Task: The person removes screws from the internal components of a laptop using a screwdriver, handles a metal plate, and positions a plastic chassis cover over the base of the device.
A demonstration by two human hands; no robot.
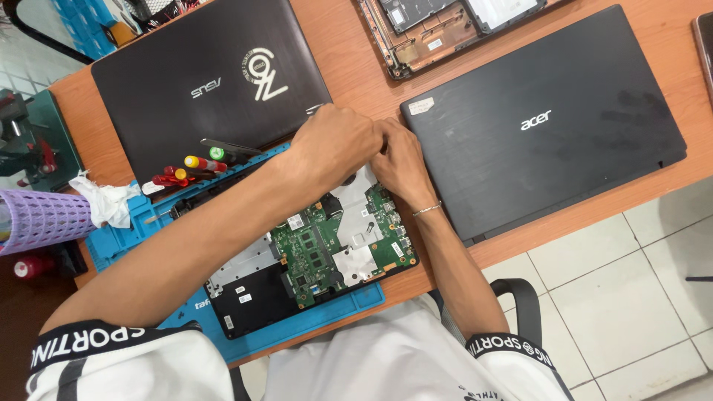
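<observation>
An opened laptop (319, 252) lies bottom-up on a blue work mat (119, 238), its green circuit board and silver shields exposed. My left hand (334, 145) and my right hand (401, 167) meet at its far corner, fingers curled and pressed together over the edge. Whatever lies under the fingers is hidden. A thin bracelet (427, 211) is on my right wrist. Several red-handled screwdrivers (189, 171) lie on the mat just left of my left forearm.
A closed dark laptop (186, 82) lies at the back left and a closed black laptop (542, 119) at the right. A stripped laptop chassis (431, 33) sits at the back. A purple basket (41, 219) and a white cloth (104, 200) are at the left edge.
</observation>
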